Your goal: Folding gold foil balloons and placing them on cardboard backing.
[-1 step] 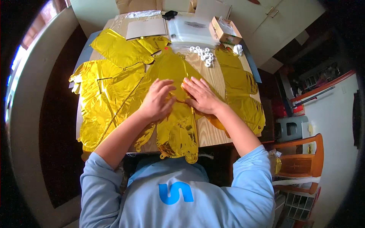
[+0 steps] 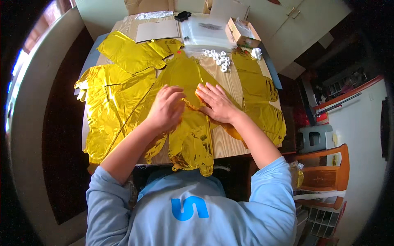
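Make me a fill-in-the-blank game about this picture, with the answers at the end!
1. The hand lying flat on the golden foil is the person's ____ one.
2. The little rings scattered on the table are coloured ____.
3. The flat pale board lies to the ____ of the clear plastic sheets.
4. The person's sleeves are light ____.

Missing words: right; white; left; blue

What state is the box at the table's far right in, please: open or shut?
Open: the box shows clear plastic inside, uncovered.
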{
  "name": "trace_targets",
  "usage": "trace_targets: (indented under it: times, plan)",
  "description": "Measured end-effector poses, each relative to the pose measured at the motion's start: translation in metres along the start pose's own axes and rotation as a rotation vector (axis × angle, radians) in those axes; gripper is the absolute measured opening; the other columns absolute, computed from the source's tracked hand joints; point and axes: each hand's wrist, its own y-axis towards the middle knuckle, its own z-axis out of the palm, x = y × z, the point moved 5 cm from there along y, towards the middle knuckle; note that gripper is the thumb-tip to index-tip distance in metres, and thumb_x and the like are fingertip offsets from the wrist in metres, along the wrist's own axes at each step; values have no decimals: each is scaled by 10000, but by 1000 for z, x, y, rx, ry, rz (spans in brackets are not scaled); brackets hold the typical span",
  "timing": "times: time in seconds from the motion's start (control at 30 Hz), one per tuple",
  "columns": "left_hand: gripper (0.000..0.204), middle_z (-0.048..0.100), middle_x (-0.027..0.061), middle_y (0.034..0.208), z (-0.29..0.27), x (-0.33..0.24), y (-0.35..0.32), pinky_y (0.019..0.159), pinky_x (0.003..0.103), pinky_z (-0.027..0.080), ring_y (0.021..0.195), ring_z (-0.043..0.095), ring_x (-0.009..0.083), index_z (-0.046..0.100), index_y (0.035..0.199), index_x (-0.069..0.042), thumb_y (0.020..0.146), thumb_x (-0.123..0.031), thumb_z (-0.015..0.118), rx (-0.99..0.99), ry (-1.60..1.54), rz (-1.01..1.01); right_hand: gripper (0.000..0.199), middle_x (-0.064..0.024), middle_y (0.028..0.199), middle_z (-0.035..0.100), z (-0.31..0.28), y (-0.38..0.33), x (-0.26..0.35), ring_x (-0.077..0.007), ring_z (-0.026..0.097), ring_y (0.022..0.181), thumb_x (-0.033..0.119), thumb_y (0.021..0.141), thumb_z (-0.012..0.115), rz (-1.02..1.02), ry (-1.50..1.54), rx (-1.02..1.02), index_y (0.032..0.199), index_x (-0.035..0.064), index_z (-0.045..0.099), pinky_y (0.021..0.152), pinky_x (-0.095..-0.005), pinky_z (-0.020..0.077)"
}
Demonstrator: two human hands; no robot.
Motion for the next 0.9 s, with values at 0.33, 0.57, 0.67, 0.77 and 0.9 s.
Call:
trace_targets:
  times: [0.33, 0.57, 0.67, 0.77, 0.9]
  plan:
    - [500, 556, 134, 1415, -10, 14, -47, 1190, 568, 254, 1389, 442, 352, 590, 1332, -79, 878, -267, 680, 147, 197, -64, 676, -86, 1665, 236, -1, -1, 2, -297, 176, 1542, 532, 1033, 421, 13, 48, 1, 1576, 141, 325, 1255, -478, 93]
    - [622, 497, 141, 1487, -6, 11, -45, 1205, 567, 214, 1421, 393, 361, 515, 1442, -108, 895, -364, 665, 197, 255, -45, 675, -79, 1675, 200, 0, -4, -4, -283, 150, 1548, 526, 1044, 399, 22, -8, 50, 1593, 153, 279, 1260, -461, 82]
    - [626, 487, 137, 1496, -8, 8, -45, 1208, 566, 207, 1422, 389, 364, 511, 1446, -114, 896, -371, 665, 197, 247, -48, 678, -80, 1678, 191, -2, -4, -1, -283, 142, 1550, 526, 1045, 395, 29, -3, 67, 1597, 153, 267, 1260, -461, 78]
    - [638, 487, 145, 1490, -9, 6, -44, 1209, 549, 210, 1404, 408, 358, 506, 1443, -89, 908, -410, 638, 199, 282, -27, 682, -87, 1679, 184, -3, -4, -1, -286, 138, 1551, 523, 1046, 397, 21, -14, 72, 1600, 151, 256, 1260, -462, 76]
    - [659, 469, 170, 1491, -16, 7, -45, 1205, 542, 231, 1408, 401, 362, 461, 1464, -74, 907, -373, 647, 161, 206, -64, 687, -97, 1678, 180, -2, -4, -1, -289, 138, 1551, 518, 1047, 408, 8, -27, 73, 1604, 150, 244, 1260, -463, 74]
